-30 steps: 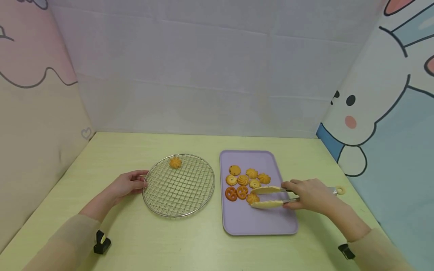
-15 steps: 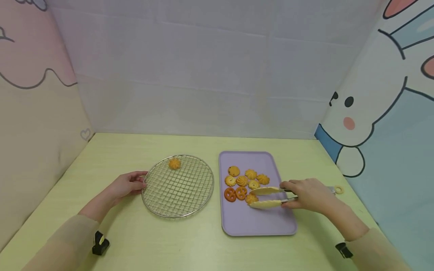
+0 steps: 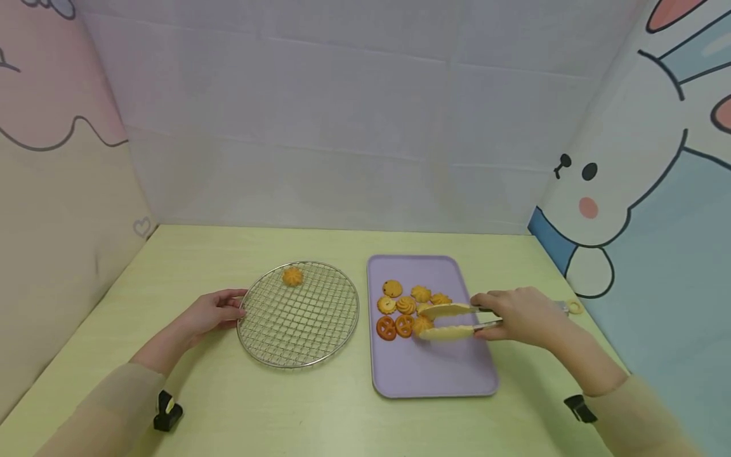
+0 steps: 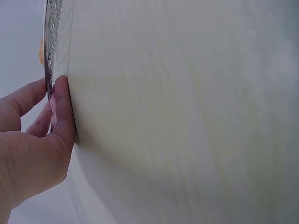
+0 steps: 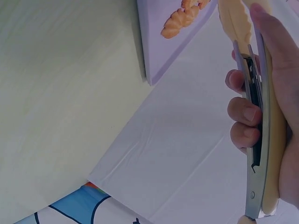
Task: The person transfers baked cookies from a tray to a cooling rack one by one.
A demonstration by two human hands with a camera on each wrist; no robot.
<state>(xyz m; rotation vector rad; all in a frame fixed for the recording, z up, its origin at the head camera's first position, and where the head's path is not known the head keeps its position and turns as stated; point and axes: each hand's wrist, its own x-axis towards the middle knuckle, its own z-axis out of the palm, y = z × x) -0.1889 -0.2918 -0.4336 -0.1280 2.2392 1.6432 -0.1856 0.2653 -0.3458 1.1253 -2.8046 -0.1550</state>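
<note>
My left hand [image 3: 214, 314] pinches the left rim of a round wire cooling rack [image 3: 302, 324]; in the left wrist view, the thumb is above the rim and fingers are below it. A single flower-shaped cookie [image 3: 293, 276] sits on the rack's far part. My right hand [image 3: 528, 317] grips metal tongs [image 3: 448, 332] with cream scalloped tips over the purple tray [image 3: 434, 374]. Between those tips is a flower-shaped cookie [image 3: 421, 324]. Two pretzels [image 3: 386, 328] and several other cookies [image 3: 406, 305] lie nearby on the tray, some partly hidden by the upper tip.
The rack and tray lie side by side on a pale yellow table [image 3: 274, 412], with a narrow gap between them. A white cloth backdrop [image 3: 342, 127] rises behind, and a panel with a cartoon rabbit [image 3: 645, 190] stands at the right.
The tongs in my right hand have shifted slightly away from me over the tray, and the cookie between their tips has shifted with them. My left hand stays on the rack's rim.
</note>
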